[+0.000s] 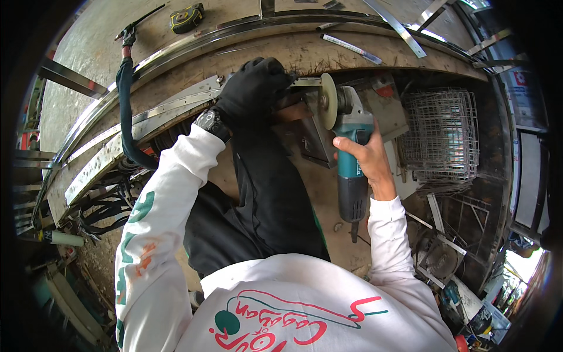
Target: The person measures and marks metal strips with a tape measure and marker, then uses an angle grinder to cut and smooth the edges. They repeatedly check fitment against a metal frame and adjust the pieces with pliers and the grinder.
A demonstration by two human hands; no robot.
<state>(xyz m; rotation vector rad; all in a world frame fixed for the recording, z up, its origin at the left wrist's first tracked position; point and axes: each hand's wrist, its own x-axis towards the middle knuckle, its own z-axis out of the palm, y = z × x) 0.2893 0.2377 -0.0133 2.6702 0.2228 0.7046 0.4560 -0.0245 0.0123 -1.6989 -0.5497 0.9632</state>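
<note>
Gripping a grinder [351, 169], the bare right hand [372, 156] is holding its disc [329, 101] beside a metal strip [308, 82] the gloved left hand [253, 87] is clasping.

Fairly bright middle, blown-out glare near right edge, fisheye bending, black rim

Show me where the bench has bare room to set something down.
Bare bench lies between the welding holder and the dark bar at far left, and between the tape measure and the short bar at top. Crowded: around the left hand, metal strip and grinder, and right, at the wire mesh.
</note>
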